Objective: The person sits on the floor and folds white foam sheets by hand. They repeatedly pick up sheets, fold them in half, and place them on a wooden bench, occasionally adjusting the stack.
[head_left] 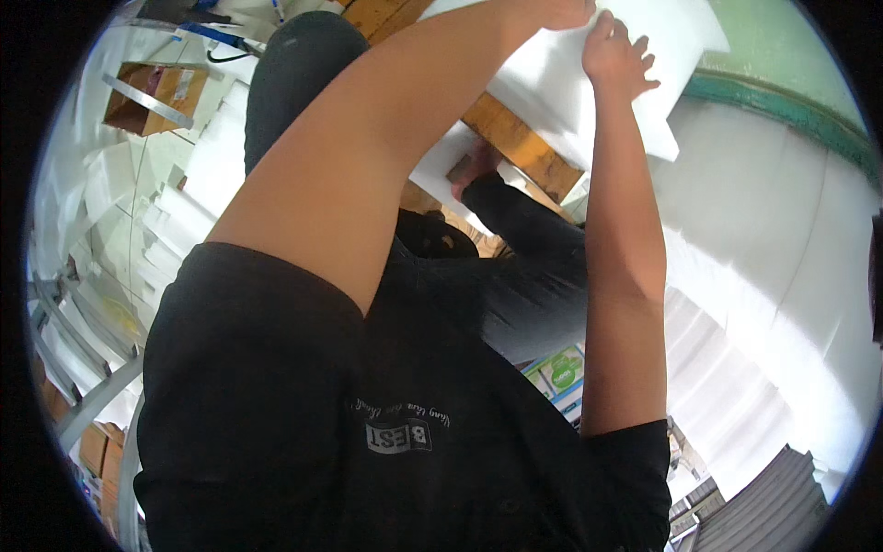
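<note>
Left fingers [583, 13] partly cut off by top edge; white sheet [543, 78] cropped there too.

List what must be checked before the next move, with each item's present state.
1. Right hand fully in view, fingers spread: ok.
2. Left hand fully in view: not ok, the picture's top edge cuts it off.
3. Left hand's grip: cannot tell.
4. Flat white sheet wholly in view: not ok, cut off at the top.
5. Open brown cardboard box apart from both hands: ok.
</note>
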A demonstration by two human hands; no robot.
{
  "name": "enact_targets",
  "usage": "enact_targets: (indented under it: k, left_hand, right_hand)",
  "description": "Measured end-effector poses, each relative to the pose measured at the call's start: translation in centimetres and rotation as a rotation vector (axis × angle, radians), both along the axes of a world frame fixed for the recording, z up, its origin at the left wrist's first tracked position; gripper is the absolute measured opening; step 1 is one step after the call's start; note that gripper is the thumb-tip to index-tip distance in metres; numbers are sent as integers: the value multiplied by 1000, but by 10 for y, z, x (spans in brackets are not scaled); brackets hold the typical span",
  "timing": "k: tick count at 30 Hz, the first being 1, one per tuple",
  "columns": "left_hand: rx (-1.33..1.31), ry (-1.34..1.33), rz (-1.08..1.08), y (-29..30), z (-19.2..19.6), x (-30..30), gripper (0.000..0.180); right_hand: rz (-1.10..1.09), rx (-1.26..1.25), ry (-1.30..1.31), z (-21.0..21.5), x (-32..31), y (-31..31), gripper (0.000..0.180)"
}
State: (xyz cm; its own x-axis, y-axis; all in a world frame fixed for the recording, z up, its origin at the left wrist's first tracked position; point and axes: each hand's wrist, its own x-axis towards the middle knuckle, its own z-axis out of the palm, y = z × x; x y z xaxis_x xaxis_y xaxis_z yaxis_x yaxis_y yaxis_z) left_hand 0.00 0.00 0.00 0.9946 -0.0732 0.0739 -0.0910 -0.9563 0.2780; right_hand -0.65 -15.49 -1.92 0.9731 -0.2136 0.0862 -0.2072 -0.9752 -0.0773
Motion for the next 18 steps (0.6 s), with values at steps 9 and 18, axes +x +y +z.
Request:
enact_targets:
  k: [9, 18]
  left_hand:
    - [-4, -8, 93, -1, -19, -11, 94]
    - [-1412, -248, 393, 72, 10, -30, 90]
  right_hand:
    - [109, 57, 145, 13, -21, 3, 76]
    - [467, 46, 169, 47, -29, -48, 59]
